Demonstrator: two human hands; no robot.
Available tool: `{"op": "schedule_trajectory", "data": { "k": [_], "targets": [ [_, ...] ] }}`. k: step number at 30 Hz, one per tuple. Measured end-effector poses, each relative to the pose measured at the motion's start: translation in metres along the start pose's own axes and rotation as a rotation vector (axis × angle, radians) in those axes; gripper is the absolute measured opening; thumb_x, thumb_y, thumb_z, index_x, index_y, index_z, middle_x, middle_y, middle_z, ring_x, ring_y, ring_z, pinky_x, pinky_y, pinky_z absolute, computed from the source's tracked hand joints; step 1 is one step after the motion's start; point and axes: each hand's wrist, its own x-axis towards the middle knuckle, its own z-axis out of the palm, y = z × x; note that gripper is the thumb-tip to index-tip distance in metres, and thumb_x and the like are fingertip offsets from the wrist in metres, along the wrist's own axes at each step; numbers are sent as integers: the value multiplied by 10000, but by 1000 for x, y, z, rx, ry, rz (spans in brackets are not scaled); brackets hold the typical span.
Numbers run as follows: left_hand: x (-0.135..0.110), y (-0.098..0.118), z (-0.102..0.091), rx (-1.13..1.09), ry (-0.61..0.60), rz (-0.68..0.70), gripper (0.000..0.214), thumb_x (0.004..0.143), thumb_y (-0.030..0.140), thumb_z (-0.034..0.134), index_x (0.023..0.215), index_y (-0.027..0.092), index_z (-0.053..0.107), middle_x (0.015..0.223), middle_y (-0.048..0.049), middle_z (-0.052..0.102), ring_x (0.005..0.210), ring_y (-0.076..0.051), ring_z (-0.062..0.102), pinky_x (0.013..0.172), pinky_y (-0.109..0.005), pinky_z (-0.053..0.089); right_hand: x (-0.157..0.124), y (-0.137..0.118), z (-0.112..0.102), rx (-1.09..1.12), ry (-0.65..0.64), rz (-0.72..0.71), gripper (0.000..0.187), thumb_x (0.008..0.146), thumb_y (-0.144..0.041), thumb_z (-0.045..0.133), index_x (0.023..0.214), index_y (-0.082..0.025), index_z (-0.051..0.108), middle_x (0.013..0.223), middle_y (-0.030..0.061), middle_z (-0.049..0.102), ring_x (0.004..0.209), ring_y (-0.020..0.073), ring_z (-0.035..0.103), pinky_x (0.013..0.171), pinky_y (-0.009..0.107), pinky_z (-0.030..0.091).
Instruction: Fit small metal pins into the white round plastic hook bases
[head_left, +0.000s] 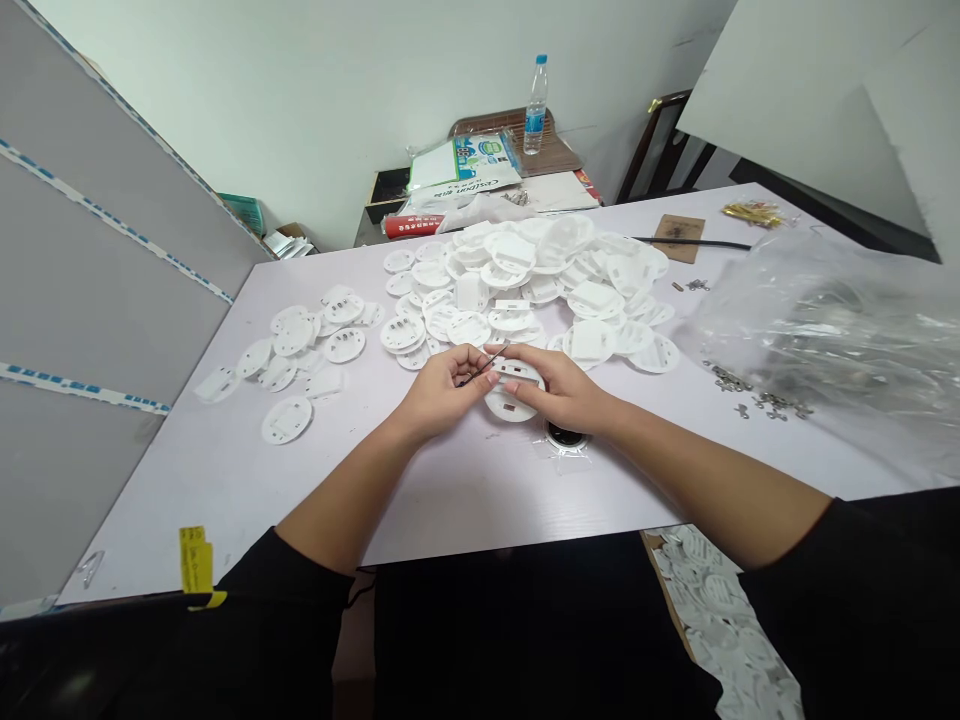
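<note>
My right hand (561, 388) grips a white round plastic disc (511, 408) with small slots, above the near middle of the table. Pinched in my left hand (448, 388) is a thin dark pointed tool (480, 372), its tip by the disc's upper edge; its exact kind is not clear. The left thumb is at the disc's left side. Under my right wrist lies a dark round piece with a pale rim (566, 436). Just beyond my hands rises a heap of similar white discs (517, 265).
A smaller group of discs (296, 335) lies to the left. At right are small metal parts (772, 402), a clear plastic bag (840, 330), a brown card (677, 238) and gold-coloured pieces (752, 213). Behind stands a water bottle (535, 110). A partition (97, 250) borders the left.
</note>
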Motion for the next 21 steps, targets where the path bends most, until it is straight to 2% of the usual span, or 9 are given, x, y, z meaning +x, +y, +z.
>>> {"op": "schedule_trajectory", "data": {
  "k": [3,6,9,15,18,21],
  "targets": [
    [-1,5,0,-103,11,-51,372,822,446,755,909,150,547,816,-17,573,664,-82,498,628,-231,408,-1,-1,-2,33,-2,69,712,847,-450,734,1468,-243,453,1439,107,545,1318,298,537,1071,450,470],
    [-3,10,0,-184,-6,-109,400,804,464,773,901,158,535,736,11,520,559,-57,401,522,-221,324,-2,0,-1,36,-14,16,914,694,-479,862,1463,-248,424,1467,122,505,1308,313,539,1036,436,497],
    [-4,12,0,-226,-32,-142,404,805,468,773,901,162,527,716,24,472,526,-47,348,481,-220,261,-2,2,1,11,27,-63,842,671,-457,880,1372,-232,473,1387,122,563,1266,296,573,1023,417,500],
    [-4,13,-1,-205,-73,-128,355,810,389,775,926,163,528,755,24,457,548,-44,358,491,-218,266,-2,2,2,-122,72,-144,733,711,-457,837,1306,-231,475,1250,100,614,1114,253,639,938,384,524],
    [-4,10,1,-147,-58,-118,322,834,379,743,912,154,525,775,16,479,598,-54,408,555,-216,339,0,2,2,-164,64,-157,702,704,-493,835,1253,-224,490,1190,96,625,1065,249,644,910,384,527],
    [-3,7,2,-42,-24,-50,308,839,380,726,932,150,542,881,-22,564,744,-95,520,701,-241,435,1,3,3,-198,59,-177,655,713,-498,828,1208,-222,500,1137,94,619,1029,248,631,878,386,523]
  ]
}}
